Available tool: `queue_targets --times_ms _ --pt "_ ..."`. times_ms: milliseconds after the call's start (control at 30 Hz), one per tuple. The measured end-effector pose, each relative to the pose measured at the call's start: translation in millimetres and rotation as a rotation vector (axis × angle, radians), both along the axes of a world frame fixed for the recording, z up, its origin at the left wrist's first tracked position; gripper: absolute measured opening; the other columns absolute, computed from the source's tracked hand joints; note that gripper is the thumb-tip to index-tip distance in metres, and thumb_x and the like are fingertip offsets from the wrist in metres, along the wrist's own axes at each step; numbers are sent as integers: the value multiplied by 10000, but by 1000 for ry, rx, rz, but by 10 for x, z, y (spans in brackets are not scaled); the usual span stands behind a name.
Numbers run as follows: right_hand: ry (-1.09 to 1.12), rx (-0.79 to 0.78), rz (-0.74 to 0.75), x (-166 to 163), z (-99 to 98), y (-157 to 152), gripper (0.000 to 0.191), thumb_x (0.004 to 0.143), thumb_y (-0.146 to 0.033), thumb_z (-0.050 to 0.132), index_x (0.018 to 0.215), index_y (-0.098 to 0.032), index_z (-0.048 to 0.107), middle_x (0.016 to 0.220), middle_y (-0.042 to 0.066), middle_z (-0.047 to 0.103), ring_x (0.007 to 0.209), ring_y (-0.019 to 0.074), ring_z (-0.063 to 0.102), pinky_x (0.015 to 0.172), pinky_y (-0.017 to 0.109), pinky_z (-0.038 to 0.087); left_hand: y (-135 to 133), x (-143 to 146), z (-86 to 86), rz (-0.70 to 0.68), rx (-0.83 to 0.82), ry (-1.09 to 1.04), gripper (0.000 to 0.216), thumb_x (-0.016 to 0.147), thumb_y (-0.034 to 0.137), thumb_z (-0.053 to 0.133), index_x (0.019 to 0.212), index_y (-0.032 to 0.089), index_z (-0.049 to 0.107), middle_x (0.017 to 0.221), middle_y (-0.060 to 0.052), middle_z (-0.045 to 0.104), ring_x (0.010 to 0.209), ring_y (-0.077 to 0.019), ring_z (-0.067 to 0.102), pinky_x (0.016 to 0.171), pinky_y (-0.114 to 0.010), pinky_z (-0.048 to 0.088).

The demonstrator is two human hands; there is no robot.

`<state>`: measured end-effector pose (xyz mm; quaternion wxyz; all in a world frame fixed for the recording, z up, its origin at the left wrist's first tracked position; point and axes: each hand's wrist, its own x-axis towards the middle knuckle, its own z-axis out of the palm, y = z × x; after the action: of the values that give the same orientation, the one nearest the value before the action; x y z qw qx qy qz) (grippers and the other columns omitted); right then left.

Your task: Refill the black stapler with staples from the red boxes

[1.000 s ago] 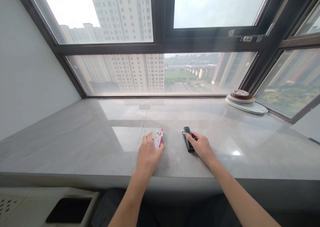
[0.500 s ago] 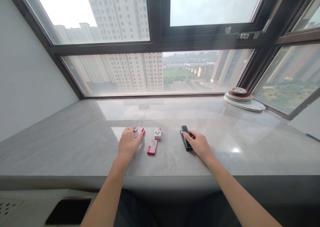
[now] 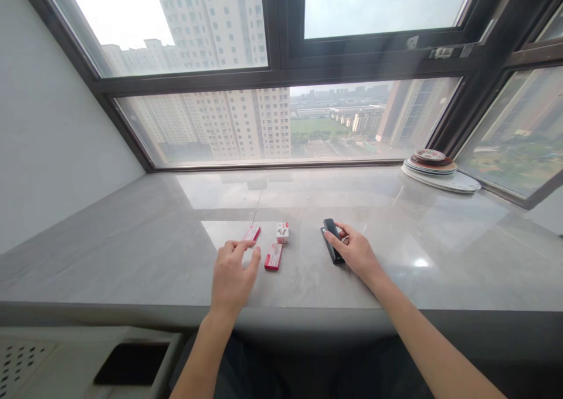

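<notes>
Three small red-and-white boxes lie on the grey stone sill (image 3: 132, 252): one box (image 3: 251, 233) at the left, one upright box (image 3: 282, 233) behind, one flat box (image 3: 273, 256) in front. My left hand (image 3: 232, 276) hovers just left of the flat box, fingers loosely apart, holding nothing. A black stapler (image 3: 332, 240) lies to the right. My right hand (image 3: 357, 253) rests against its right side, fingers curled on it.
A stack of plates (image 3: 440, 173) sits at the far right of the sill by the window frame. A white wall (image 3: 53, 129) bounds the left. Below the sill's front edge at the left is a pale unit with a dark opening (image 3: 127, 364).
My left hand spread the boxes apart, set one down at the left, then let go and drew back toward me. My right hand stayed on the stapler.
</notes>
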<state>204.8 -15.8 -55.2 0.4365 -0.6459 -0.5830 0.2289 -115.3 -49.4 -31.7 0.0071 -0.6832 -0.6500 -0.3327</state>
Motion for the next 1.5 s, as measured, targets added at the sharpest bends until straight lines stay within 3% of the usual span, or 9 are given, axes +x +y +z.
queue_targets --times_ms 167,300,400,500,833,1000,1200,1367,1500 --pt "1 24 20 -12 -40 8 710 819 -613 701 1395 -221 562 955 26 681 653 155 593 637 287 465 60 553 -43 -168 -56 50 390 976 481 577 1316 312 665 1196 -95 592 1139 -314 572 997 -452 450" --pt "25 23 43 -15 3 -25 585 832 -571 691 1297 -227 599 979 33 688 659 155 588 639 293 475 180 560 -81 -178 -78 86 502 935 444 637 1410 297 571 1245 -107 591 1187 -326 549 998 -455 437" --pt "-1 47 55 -19 64 -70 458 855 -506 669 1223 -235 649 1012 46 707 706 174 594 675 309 488 166 484 -51 -161 -111 52 367 921 445 650 1228 245 641 1140 -102 624 1145 -317 570 975 -439 454" --pt "-109 149 82 -49 132 -131 361 882 -426 632 1189 -250 704 1097 63 716 876 227 631 807 351 509 67 478 5 -321 -168 36 261 920 443 654 1129 289 686 1109 -73 641 1117 -297 592 979 -430 470" --pt "-335 315 316 -284 271 -313 417 945 -271 584 1342 -334 694 1174 42 723 1091 283 606 1029 461 479 -99 561 58 -634 -208 51 599 882 574 724 1446 433 579 1637 -9 403 1483 -341 379 1213 -543 343" --pt "-238 268 366 -435 298 -245 420 956 -246 547 1344 -317 690 1234 41 724 1137 257 643 1053 434 484 -141 470 56 -593 -210 83 560 945 548 641 1482 422 542 1622 -10 444 1502 -336 370 1236 -568 296" --pt "-270 266 371 -811 334 -119 353 936 -350 641 1281 -299 695 1252 39 730 1126 248 679 1249 560 209 -192 427 29 -484 -119 101 530 907 507 682 1408 360 585 1519 -60 527 1399 -347 453 1228 -570 277" --pt "-227 232 246 -1062 359 -39 261 872 -448 731 1064 -272 742 1063 60 771 1016 279 688 1073 471 428 -192 429 25 -455 -127 88 516 919 493 670 1400 340 563 1448 -66 560 1320 -333 488 1192 -532 334" --pt "59 184 143 -998 413 14 301 889 -519 673 979 -236 719 942 51 763 877 241 678 846 365 514 -169 434 9 -421 -135 49 463 906 522 683 1341 381 613 1479 -37 535 1342 -345 466 1169 -533 359"
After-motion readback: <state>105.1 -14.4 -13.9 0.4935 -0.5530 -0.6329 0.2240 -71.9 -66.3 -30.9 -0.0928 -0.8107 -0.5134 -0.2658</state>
